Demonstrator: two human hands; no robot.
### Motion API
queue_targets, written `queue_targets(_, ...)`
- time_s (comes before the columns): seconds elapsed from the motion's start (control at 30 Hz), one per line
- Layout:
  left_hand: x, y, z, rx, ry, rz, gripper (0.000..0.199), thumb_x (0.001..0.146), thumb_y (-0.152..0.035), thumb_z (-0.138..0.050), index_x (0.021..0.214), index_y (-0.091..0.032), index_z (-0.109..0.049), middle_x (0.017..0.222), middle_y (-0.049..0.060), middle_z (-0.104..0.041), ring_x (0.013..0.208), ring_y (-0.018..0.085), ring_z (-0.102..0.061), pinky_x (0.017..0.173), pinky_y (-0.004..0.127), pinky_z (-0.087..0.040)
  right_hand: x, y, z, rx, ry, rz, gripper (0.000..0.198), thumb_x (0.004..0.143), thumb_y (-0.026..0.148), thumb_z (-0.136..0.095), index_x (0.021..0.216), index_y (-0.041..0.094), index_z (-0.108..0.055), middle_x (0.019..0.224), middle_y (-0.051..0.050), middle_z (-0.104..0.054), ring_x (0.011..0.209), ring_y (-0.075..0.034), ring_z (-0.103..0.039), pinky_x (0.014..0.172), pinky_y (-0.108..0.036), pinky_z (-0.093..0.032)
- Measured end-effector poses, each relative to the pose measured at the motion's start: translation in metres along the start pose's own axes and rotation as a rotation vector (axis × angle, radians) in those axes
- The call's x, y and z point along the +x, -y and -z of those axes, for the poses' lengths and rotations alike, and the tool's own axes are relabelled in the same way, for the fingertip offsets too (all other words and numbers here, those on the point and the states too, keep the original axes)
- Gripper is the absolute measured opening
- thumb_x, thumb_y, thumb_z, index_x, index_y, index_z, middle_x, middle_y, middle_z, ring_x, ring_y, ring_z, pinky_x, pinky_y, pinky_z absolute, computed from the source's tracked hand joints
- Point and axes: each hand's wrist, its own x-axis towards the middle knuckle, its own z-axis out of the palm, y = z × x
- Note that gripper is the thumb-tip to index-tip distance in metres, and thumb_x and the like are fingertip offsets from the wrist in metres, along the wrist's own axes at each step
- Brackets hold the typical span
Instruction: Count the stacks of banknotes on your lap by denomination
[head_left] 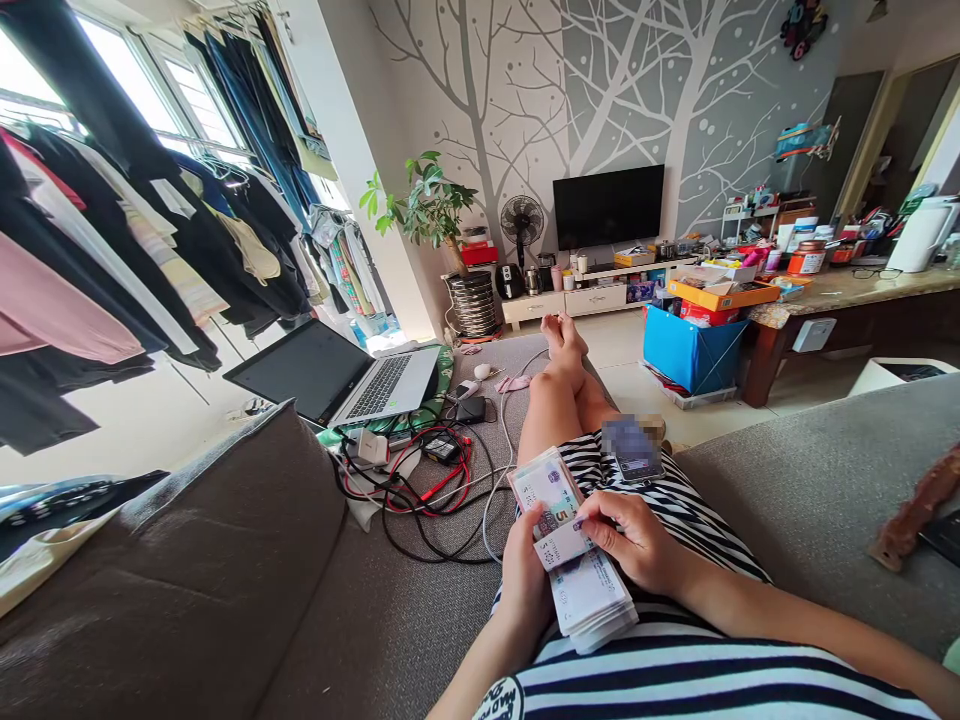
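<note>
A thick stack of banknotes (589,590) with a printed 5 rests over my lap, on striped black-and-white clothing. My left hand (523,560) grips the stack along its left side, thumb on top. With thumb and fingers pinched together, my right hand (630,535) holds the edge of a banknote (564,543) that is folded over across the middle of the stack. Beyond my hands, a phone (637,462) lies on my thigh, its upper part blurred out.
On the grey sofa (450,590), an open laptop (382,388) sits left of my legs, beside tangled cables (427,490). A blue bin (690,350) stands by the table (832,300) at right. Clothes hang at far left. A television (609,207) is at the back wall.
</note>
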Motion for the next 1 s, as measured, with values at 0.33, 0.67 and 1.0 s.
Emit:
queue_targets(0.33,-0.0006,0.0011,0.0018,-0.019,0.038,0.014,0.024,0.055,-0.03,-0.074,0.07,-0.012,-0.068,0.055,0.002,-0.064,0.048,0.013,-0.054,0.055,0.026,-0.043,0.0013,0.0007,0.0002,-0.006,-0.001,0.004,0.026,0.098,0.037,-0.047,0.082,0.02,-0.057,0.073,0.0,-0.06,0.068,-0.014,-0.054,0.065,-0.025,-0.04)
queue_targets(0.67,0.0011,0.002,0.0022,-0.024,0.031,0.011,0.027,0.054,-0.03,-0.075,0.072,-0.011,-0.068,0.071,0.007,-0.072,0.061,0.017,-0.064,0.063,0.028,-0.049,0.0013,0.0016,0.0016,-0.023,0.005,0.009,0.025,0.098,0.035,-0.047,0.082,0.019,-0.058,0.074,0.0,-0.06,0.068,-0.014,-0.053,0.066,-0.024,-0.04)
queue_targets(1.0,0.0015,0.0019,0.0031,-0.014,0.026,0.012,0.028,0.055,-0.031,-0.075,0.074,-0.011,-0.069,0.068,0.005,-0.071,0.059,0.016,-0.062,0.062,0.027,-0.048,0.0035,0.0053,0.0033,-0.032,0.017,-0.002,0.027,0.099,0.037,-0.046,0.082,0.02,-0.058,0.074,-0.001,-0.061,0.068,-0.015,-0.055,0.066,-0.025,-0.041)
